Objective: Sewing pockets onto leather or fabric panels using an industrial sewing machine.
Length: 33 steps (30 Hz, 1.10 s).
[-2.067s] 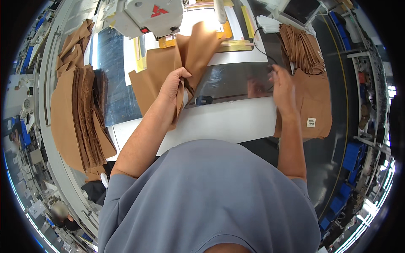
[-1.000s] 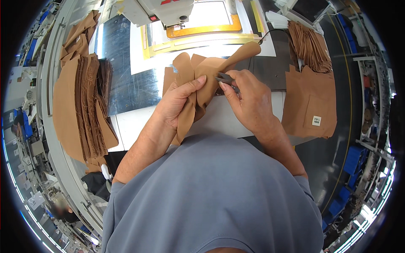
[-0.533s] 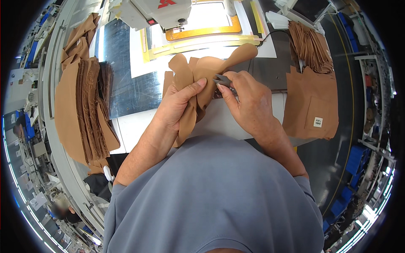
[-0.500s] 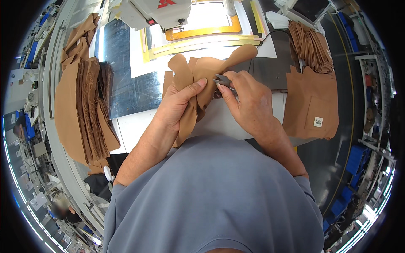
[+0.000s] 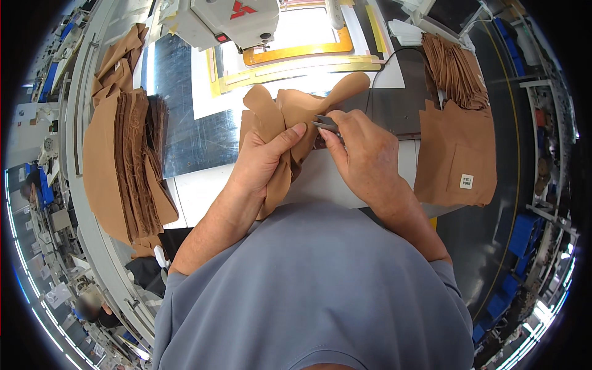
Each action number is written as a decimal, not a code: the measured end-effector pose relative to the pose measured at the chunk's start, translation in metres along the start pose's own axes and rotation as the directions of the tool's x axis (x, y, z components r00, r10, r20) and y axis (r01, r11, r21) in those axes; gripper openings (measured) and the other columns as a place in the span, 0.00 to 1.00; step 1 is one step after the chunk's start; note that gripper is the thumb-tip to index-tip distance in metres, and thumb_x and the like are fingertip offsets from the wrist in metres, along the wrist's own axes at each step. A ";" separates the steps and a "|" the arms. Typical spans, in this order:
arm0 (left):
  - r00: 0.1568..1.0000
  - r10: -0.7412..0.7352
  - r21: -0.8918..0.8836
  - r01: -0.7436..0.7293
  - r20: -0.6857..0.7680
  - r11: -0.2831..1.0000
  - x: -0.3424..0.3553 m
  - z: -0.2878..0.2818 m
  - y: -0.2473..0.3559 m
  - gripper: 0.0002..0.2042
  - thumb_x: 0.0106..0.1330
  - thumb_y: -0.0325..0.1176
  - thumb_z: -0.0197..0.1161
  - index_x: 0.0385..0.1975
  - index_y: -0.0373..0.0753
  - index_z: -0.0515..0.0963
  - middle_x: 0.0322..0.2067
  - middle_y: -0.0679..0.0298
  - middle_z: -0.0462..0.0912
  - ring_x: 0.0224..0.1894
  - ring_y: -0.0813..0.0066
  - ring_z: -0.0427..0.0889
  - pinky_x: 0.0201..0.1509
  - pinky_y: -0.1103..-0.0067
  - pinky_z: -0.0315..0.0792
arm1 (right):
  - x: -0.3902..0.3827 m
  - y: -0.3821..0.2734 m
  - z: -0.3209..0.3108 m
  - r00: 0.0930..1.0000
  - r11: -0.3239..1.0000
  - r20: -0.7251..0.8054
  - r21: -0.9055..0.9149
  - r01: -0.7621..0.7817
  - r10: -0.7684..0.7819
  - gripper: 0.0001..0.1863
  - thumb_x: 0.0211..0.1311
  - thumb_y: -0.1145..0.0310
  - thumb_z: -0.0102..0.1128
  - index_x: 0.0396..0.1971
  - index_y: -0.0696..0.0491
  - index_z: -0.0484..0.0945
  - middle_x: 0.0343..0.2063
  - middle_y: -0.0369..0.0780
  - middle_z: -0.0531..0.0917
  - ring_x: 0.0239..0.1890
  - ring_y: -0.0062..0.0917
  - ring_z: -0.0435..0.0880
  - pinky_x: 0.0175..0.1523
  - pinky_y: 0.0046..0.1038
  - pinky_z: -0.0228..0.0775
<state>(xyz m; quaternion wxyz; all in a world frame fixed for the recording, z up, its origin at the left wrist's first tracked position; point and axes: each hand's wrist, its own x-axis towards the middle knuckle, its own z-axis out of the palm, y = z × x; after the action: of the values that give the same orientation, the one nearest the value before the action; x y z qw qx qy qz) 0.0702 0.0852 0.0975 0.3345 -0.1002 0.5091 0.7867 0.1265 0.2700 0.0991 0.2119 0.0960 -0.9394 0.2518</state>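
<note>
Two bare hands are at work over the near edge of the table, with one piece of brown cloth and one small cutting tool between them. The left hand [image 5: 262, 157] is closed on the brown cloth [image 5: 295, 106], thumb pressed on top; the piece is bunched up, with two rounded flaps rising at its far side and one tail hanging below the fist toward the shirt. The right hand [image 5: 370, 154] pinches one pair of dark snips [image 5: 328, 122] between thumb and fingers, its two pointed blades aimed left at the cloth (whether they touch it, I cannot tell).

The cloth is held in front of the person, near the middle, above one metal plate [image 5: 191, 126] and one white table edge [image 5: 333, 179]. Beyond it are one white machine head [image 5: 229, 21] with one red mark, and one orange frame [image 5: 299, 55] on one white sheet [image 5: 373, 80].

On the left are two heaps of brown fabric: one thick stack [image 5: 105, 172] with frayed edges, its layers too many to count, and one crumpled pile [image 5: 117, 61] behind it. On the right are two more: one fanned bundle [image 5: 456, 68] farther off, and one flat panel [image 5: 459, 145] nearer, bearing one white label [image 5: 467, 181]. One black cable [image 5: 398, 52] curves between the frame and the bundle
</note>
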 end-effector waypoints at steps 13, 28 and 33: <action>0.989 0.137 0.035 -0.136 -0.048 0.990 0.000 0.011 -0.002 0.16 0.68 0.28 0.70 0.52 0.38 0.74 0.41 0.63 0.83 0.35 0.79 0.83 0.30 0.81 0.76 | 0.001 -0.004 0.006 0.998 1.000 -0.062 -0.012 0.019 -0.019 0.15 0.60 0.68 0.71 0.43 0.57 0.78 0.28 0.38 0.78 0.26 0.27 0.82 0.28 0.27 0.73; 0.999 0.039 0.098 -0.038 -0.003 0.994 0.000 0.005 -0.001 0.21 0.67 0.27 0.69 0.57 0.42 0.70 0.43 0.65 0.82 0.39 0.79 0.82 0.33 0.80 0.76 | -0.001 0.000 0.001 0.999 0.999 -0.035 0.039 0.016 -0.014 0.16 0.59 0.69 0.71 0.44 0.57 0.78 0.30 0.38 0.77 0.26 0.27 0.82 0.28 0.28 0.73; 0.998 0.064 0.060 -0.063 -0.011 0.996 0.002 0.006 -0.004 0.22 0.67 0.28 0.70 0.59 0.42 0.69 0.44 0.65 0.82 0.40 0.79 0.82 0.35 0.80 0.77 | 0.000 -0.001 0.000 1.000 0.999 -0.016 0.046 0.006 -0.005 0.17 0.58 0.69 0.72 0.44 0.58 0.77 0.30 0.39 0.77 0.26 0.27 0.82 0.28 0.28 0.73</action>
<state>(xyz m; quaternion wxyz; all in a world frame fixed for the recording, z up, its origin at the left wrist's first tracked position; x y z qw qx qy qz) 0.0722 0.0925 0.0960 0.3087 -0.0790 0.5372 0.7809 0.1267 0.2694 0.0989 0.2180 0.1016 -0.9313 0.2737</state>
